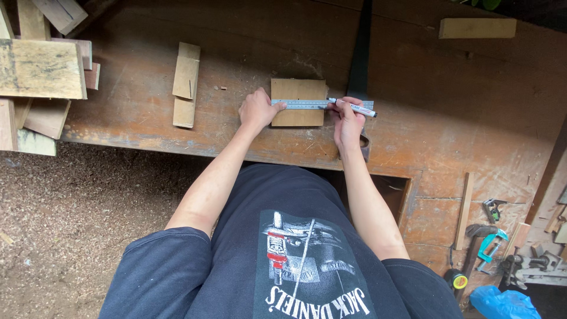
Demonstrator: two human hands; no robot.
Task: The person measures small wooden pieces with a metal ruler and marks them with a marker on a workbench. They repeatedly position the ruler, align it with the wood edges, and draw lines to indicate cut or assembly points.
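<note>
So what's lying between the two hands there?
In the head view, a small square wooden board with a metal ruler across it lies between the left hand and right hand.

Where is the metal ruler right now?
The metal ruler lies across the small wooden board mid-workbench, left hand pressing one end, right hand with marker at the other.

Soft, even daylight is falling across the workbench (449, 112) without glare, shadows are lying faint beneath the scrap boards (41, 68) at far left, and the wide lens is bending the edges slightly.
</note>
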